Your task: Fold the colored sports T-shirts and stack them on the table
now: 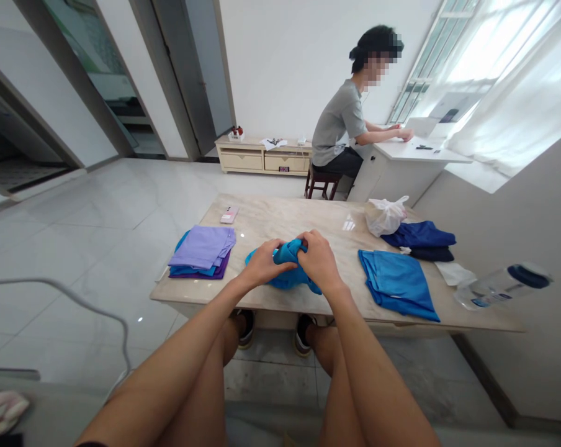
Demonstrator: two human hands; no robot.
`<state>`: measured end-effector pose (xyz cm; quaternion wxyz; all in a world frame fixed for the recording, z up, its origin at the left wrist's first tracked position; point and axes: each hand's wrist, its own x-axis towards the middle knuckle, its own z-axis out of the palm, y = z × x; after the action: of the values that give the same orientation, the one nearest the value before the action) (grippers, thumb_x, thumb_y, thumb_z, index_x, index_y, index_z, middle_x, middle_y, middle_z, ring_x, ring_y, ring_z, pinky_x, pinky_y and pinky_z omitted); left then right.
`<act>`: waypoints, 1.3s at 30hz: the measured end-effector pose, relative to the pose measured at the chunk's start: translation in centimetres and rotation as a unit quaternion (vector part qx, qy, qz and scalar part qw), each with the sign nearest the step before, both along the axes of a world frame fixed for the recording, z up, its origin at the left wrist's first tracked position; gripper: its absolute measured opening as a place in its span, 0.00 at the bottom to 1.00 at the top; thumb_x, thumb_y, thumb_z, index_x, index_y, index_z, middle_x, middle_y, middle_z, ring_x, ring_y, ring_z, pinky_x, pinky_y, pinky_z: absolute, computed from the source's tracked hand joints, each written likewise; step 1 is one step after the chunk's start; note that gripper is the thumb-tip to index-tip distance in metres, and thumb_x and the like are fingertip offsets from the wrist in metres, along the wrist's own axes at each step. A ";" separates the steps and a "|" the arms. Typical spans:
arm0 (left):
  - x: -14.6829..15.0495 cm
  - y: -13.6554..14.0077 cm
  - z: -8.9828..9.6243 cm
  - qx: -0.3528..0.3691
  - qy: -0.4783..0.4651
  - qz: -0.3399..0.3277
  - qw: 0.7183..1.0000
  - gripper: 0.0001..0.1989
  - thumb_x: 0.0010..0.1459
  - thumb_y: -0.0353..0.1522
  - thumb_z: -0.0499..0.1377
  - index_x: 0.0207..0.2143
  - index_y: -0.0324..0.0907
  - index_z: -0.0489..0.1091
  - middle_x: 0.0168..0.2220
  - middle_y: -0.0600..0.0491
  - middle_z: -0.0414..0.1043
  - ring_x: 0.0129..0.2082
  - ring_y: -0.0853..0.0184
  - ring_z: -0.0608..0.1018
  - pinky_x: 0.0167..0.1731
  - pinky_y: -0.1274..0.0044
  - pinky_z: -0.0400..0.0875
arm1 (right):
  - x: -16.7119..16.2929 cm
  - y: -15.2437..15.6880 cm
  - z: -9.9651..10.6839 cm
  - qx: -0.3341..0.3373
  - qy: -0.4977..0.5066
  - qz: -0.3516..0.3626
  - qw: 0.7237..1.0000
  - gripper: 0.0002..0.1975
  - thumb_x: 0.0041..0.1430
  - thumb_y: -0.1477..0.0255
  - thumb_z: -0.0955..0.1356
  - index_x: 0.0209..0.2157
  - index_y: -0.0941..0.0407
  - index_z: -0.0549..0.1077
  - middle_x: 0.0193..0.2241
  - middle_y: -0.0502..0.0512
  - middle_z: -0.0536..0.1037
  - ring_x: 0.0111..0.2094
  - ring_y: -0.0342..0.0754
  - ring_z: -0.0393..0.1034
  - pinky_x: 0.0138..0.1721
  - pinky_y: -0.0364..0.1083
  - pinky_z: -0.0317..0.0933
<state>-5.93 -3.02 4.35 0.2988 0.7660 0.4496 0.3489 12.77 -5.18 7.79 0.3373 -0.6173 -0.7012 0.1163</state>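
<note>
Bunched in the middle of the marble-topped table (pixel 280 214) is a bright blue cloth garment (pixel 295 278), whose exact kind I cannot make out. My left hand (pixel 267 261) grips a raised, rolled fold of it from the left, thumb pointing right. From the other side, my right hand (pixel 318 259) pinches the same fold with bent fingers. The lower part of the cloth rests crumpled on the tabletop beneath both hands. Left of them lies a stack of folded clothes (pixel 201 246), lavender on top with blue and purple below. A folded blue garment (pixel 398 282) lies flat on the right.
A pink phone (pixel 229 215) lies near the far left corner. At the right are a white plastic bag (pixel 385 215), dark blue clothes (pixel 420 236) and a clear bottle (pixel 501 285). Beyond the table, a person (pixel 343 118) sits on a stool at a white desk (pixel 415 149).
</note>
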 end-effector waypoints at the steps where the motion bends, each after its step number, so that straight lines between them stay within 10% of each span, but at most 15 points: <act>1: 0.2 0.0 0.1 -0.010 -0.002 0.006 1.000 0.17 0.57 0.43 0.71 0.45 0.46 0.76 0.43 0.53 0.82 0.45 0.57 0.81 0.49 0.69 0.75 | 0.1 0.1 -0.1 0.008 0.005 -0.001 1.000 0.13 0.57 0.79 0.67 0.41 0.54 0.79 0.44 0.57 0.79 0.44 0.52 0.73 0.47 0.48 0.66; 15: -1.8 1.1 0.5 -0.010 -0.094 0.065 0.993 0.22 0.69 0.49 0.57 0.33 0.42 0.76 0.32 0.53 0.79 0.36 0.62 0.78 0.40 0.73 0.72 | 1.0 1.1 -0.2 -0.010 0.046 0.058 0.997 0.06 0.68 0.68 0.68 0.41 0.53 0.79 0.37 0.54 0.84 0.40 0.53 0.77 0.42 0.46 0.62; 22: -1.1 0.5 0.5 -0.038 -0.159 0.056 0.985 0.21 0.69 0.51 0.59 0.49 0.44 0.75 0.49 0.48 0.81 0.49 0.59 0.81 0.52 0.70 0.75 | 0.5 1.1 -0.2 -0.034 0.019 0.059 0.998 0.08 0.68 0.70 0.68 0.35 0.54 0.80 0.34 0.55 0.84 0.38 0.51 0.76 0.41 0.45 0.61; 27: -0.6 -0.1 -0.1 0.004 -0.051 0.068 0.996 0.26 0.52 0.40 0.73 0.51 0.44 0.71 0.49 0.48 0.79 0.51 0.56 0.81 0.54 0.66 0.75 | 0.3 1.1 -0.1 -0.032 0.015 0.046 0.998 0.09 0.62 0.76 0.67 0.36 0.54 0.81 0.35 0.55 0.85 0.38 0.51 0.77 0.41 0.45 0.62; 39: -2.1 0.4 0.1 -0.026 0.109 0.192 0.975 0.07 0.62 0.31 0.61 0.42 0.47 0.76 0.44 0.48 0.84 0.46 0.55 0.84 0.48 0.68 0.74 | 0.5 0.6 0.5 -0.040 -0.019 0.011 0.999 0.10 0.68 0.69 0.68 0.44 0.53 0.83 0.39 0.56 0.86 0.42 0.54 0.79 0.43 0.46 0.64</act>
<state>-8.05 -2.60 4.46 0.1954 0.6904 0.6273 0.3027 13.23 -4.55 8.32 0.2977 -0.6249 -0.7088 0.1362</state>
